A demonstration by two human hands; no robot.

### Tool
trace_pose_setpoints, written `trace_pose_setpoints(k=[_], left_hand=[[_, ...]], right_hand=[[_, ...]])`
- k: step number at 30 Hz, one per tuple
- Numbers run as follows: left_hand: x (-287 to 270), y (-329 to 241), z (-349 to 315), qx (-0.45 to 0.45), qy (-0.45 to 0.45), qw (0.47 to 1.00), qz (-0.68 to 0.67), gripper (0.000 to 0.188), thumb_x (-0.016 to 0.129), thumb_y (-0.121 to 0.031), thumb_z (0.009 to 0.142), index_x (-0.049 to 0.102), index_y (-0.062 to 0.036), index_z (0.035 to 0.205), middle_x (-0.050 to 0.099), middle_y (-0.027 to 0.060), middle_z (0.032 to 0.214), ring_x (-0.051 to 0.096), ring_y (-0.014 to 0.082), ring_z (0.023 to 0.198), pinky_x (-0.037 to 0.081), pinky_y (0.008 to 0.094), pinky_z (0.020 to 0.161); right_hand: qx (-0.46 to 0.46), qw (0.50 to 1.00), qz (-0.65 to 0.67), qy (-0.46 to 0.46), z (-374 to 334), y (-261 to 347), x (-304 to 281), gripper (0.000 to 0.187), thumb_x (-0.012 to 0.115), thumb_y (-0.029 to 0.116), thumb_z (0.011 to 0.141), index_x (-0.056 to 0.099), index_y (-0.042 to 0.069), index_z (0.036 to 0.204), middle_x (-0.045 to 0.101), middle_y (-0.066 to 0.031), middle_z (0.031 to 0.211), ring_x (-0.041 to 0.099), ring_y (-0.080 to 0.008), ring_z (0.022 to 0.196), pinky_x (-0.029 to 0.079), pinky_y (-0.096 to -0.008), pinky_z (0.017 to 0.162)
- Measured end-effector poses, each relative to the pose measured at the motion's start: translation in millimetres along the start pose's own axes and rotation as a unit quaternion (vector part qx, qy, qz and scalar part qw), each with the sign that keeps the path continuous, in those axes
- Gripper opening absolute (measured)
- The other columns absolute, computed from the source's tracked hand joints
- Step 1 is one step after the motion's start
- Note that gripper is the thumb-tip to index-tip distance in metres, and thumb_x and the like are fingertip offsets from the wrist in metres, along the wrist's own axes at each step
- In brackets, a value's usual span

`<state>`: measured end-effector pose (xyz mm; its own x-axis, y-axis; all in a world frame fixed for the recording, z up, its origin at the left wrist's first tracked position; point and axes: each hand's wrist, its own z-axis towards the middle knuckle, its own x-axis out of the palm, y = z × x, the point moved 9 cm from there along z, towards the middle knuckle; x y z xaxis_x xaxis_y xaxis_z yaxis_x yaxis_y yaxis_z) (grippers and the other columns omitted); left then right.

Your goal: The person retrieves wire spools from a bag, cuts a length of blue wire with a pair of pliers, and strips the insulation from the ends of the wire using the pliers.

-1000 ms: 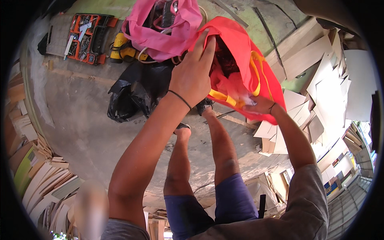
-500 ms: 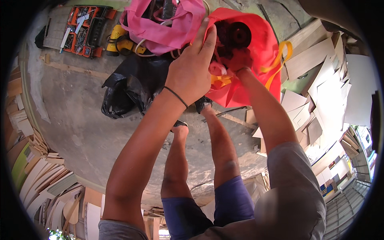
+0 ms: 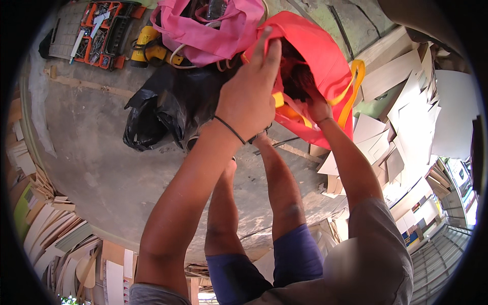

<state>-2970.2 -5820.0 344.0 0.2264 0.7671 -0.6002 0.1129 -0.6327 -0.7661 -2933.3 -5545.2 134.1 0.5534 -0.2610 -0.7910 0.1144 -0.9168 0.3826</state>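
Observation:
A red cloth bag (image 3: 325,56) with yellow handles (image 3: 356,84) lies with its mouth toward me. At its left rim is my left hand (image 3: 249,94), closed on the cloth between fingers and thumb. My right hand (image 3: 318,108) reaches into the mouth, its fingers lost in shadow against a dark object (image 3: 299,76) that I cannot make out. Beside the left hand a pink cloth bag (image 3: 221,38) stands open with cords and a dark item in it. A black plastic bag (image 3: 168,101) lies crumpled on the floor to the left.
An orange and black organizer case (image 3: 104,35) holding small metal pieces lies at the far left. Next to it is a yellow power tool (image 3: 145,46). Stacked board offcuts (image 3: 396,109) line the right side, and more wood pieces (image 3: 56,229) pile up at lower left.
The red bag's upper side has dropped over the round black object, which showed clearly before. My right hand has shifted slightly down and right, still at the bag's mouth.

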Motion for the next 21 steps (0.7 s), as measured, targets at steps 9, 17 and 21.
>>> trace_pose_setpoints(k=[9, 17, 21], left_hand=[[1, 2, -14, -0.002, 0.046, 0.998, 0.032, 0.081, 0.057, 0.003, 0.063, 0.022, -0.0049, 0.137, 0.019, 0.0138, 0.145, 0.055, 0.0325, 0.095, 0.051, 0.0425, 0.071], [-12, 14, -6, -0.018, 0.010, 0.999, 0.036, 0.080, 0.055, 0.002, 0.065, 0.021, -0.0033, 0.137, 0.027, 0.0246, 0.138, 0.055, 0.0398, 0.098, 0.050, 0.0399, 0.073], [-11, 3, 7, 0.026, -0.035, 0.999, -0.003, 0.079, 0.055, 0.003, 0.066, 0.021, -0.0033, 0.137, 0.023, 0.0230, 0.141, 0.051, 0.0391, 0.106, 0.050, 0.0392, 0.075]], right_hand=[[-0.131, 0.972, -0.140, 0.139, -17, 0, -26, 0.028, 0.056, 0.022, 0.080, 0.059, 0.015, 0.108, 0.063, -0.0124, 0.096, 0.061, -0.0319, 0.089, 0.047, -0.0376, 0.081], [-0.090, 0.938, -0.330, 0.059, 39, -15, -24, 0.037, 0.043, 0.025, 0.087, 0.051, 0.010, 0.120, 0.051, -0.0176, 0.123, 0.051, -0.0309, 0.111, 0.039, -0.0404, 0.095], [-0.103, 0.942, -0.248, -0.201, 67, -103, -102, 0.038, 0.047, 0.026, 0.089, 0.049, 0.005, 0.121, 0.053, -0.0140, 0.120, 0.052, -0.0268, 0.110, 0.041, -0.0358, 0.093]])
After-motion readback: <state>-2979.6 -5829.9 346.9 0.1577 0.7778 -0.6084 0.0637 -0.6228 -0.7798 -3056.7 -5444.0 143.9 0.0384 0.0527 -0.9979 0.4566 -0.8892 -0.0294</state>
